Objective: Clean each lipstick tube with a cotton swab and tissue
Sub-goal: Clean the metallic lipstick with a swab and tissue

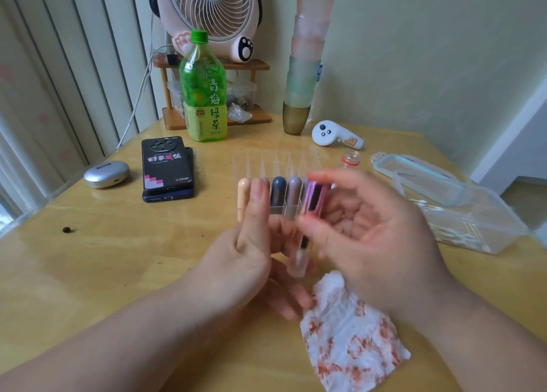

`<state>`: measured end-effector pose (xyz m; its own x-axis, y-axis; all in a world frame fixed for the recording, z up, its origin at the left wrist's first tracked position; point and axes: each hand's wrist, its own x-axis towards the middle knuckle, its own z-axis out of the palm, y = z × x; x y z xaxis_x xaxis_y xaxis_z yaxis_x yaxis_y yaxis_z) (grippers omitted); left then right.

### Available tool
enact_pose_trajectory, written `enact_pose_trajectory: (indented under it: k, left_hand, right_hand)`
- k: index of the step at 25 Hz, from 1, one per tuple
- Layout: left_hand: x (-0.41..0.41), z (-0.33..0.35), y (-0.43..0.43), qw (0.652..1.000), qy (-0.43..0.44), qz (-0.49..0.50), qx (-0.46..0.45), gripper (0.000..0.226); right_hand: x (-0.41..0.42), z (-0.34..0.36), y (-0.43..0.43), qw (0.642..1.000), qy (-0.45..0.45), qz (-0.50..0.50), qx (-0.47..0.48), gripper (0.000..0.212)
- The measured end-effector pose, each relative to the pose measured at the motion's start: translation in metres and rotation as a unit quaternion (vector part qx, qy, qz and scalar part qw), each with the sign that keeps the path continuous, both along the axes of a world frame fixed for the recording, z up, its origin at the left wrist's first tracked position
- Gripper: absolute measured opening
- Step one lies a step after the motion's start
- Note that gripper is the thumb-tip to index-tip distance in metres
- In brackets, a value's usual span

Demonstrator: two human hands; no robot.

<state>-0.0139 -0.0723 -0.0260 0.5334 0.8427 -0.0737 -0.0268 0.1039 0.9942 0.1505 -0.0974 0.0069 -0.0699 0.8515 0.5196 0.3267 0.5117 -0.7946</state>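
hands meet over the tube, mid-table

head view: a lipstick tube (312, 197) with a shiny pink cap and a clear lower body is held upright above the middle of the yellow wooden table (118, 258). its cap is pinched between thumb and curled forefinger of the right hand (381, 243). the left hand (251, 252) is raised just beside it, forefinger straight up; its lower fingers are blurred against the clear body, so a grip there cannot be told.

a crumpled tissue (352, 338), smeared red-orange, is spread on the table right under the hands. just behind them a clear divided organizer (275, 163) is seen, with a peach tube (243, 197), a dark tube (278, 191) and a mauve tube (294, 190) stood in its front slots.

to the right, cotton swabs (455, 233) are kept in an open clear box (500, 228), its lid (420, 178) laid against it.

further back, a green tea bottle (204, 89), a pink fan (213, 15) on a wooden rack (213, 119), stacked cups (306, 62) and a white controller (334, 135) are lined along the pale wall (429, 51). two stacked phones (165, 166) and a silver case (106, 174) are placed at the left, near striped curtains (59, 65).
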Motion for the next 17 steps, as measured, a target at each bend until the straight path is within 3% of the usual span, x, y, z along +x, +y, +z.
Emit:
enact_pose_trajectory:
  k: [3,7,9,15,17]
  left_hand:
    - [0.001,-0.008,0.009,0.997,-0.051,0.06,-0.027,0.079]
    - [0.0,-0.001,0.012,0.992,-0.104,0.069,-0.037,0.033]
    - [-0.003,0.004,0.01,0.991,-0.115,0.073,-0.014,0.026]
    - [-0.005,-0.003,0.011,0.967,0.056,0.151,0.196,0.022]
    - [-0.007,-0.004,0.01,0.958,0.093,0.151,0.223,0.021]
  right_hand:
    - [0.021,0.03,0.033,0.995,0.009,-0.095,0.008,0.034]
    - [0.036,0.046,0.076,0.975,-0.087,-0.201,0.039,0.031]
    - [0.035,0.045,0.091,0.965,-0.135,-0.219,0.042,0.03]
    - [0.031,0.036,0.111,0.945,-0.218,-0.244,0.016,0.024]
    - [0.032,0.04,0.111,0.942,-0.23,-0.244,0.019,0.023]
